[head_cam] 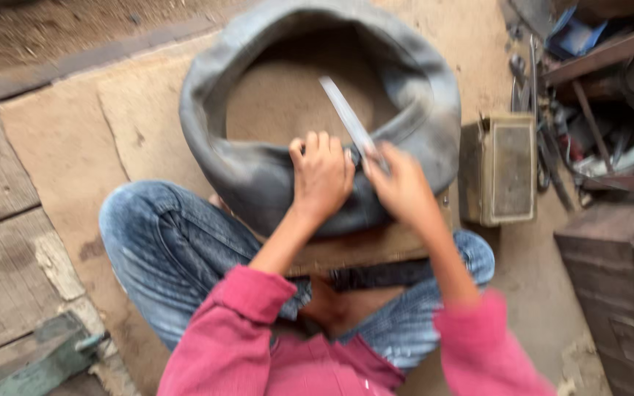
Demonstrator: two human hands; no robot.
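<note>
— Where is the rubber inner tube (258, 176)?

— It lies in a big grey ring on the brown floor mat (148, 125), toward the mat's far edge, with its near part resting on a wooden board (376, 246) across the person's lap, just past the knees in blue jeans (177, 249).

— And the hands?

— The left hand (322, 178) presses flat on the near part of the tube, fingers together and curled down onto the rubber. The right hand (403, 189) is just beside it, fingers clamped round the lower end of a flat metal file (350, 121). The file slants up and away over the tube's hollow middle; its lower end meets the rubber between the two hands.

— What else is around?

— A boxy olive metal case (499, 169) stands just beside the tube at the mat's right edge. Behind it is a heap of metal tools and scrap (588, 125), blurred. Wooden planks (1, 242) run along the left edge.
</note>
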